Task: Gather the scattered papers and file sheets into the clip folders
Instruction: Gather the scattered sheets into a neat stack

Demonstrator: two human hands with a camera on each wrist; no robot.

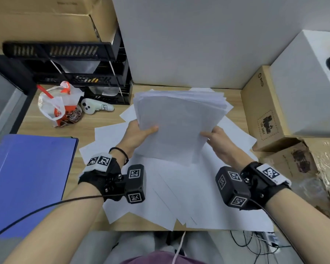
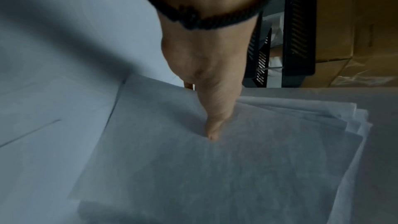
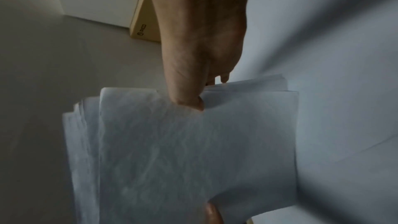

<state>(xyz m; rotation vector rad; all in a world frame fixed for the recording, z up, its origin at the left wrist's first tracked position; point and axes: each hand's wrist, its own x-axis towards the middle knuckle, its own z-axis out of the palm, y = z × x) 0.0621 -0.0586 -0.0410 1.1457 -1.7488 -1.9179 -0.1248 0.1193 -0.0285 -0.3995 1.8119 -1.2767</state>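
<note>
I am in the gathering step. My left hand (image 1: 139, 134) pinches the near left edge of the stack of papers (image 1: 179, 121), thumb on top and fingers underneath, and my right hand (image 1: 216, 139) pinches the near right edge the same way — so both hands hold the one stack, lifted off the desk (image 1: 46, 122) at the centre of the frame. The far edges of the stack fan out unevenly (the wrist views show the sheets stepped, not flush). Below it, loose sheets (image 1: 189, 197) lie spread across the lower middle of the frame, some overlapping, a few poking out at the upper edge behind the stack. The blue folder (image 1: 31, 178) lies closed at the lower left, well apart from the stack.

By my judgement, the next move calls for squaring the stack — tapping an edge on the desk — then picking up the loose sheets before I open the folder. The grip must stay firm, or the stepped sheets may slide out.
</note>
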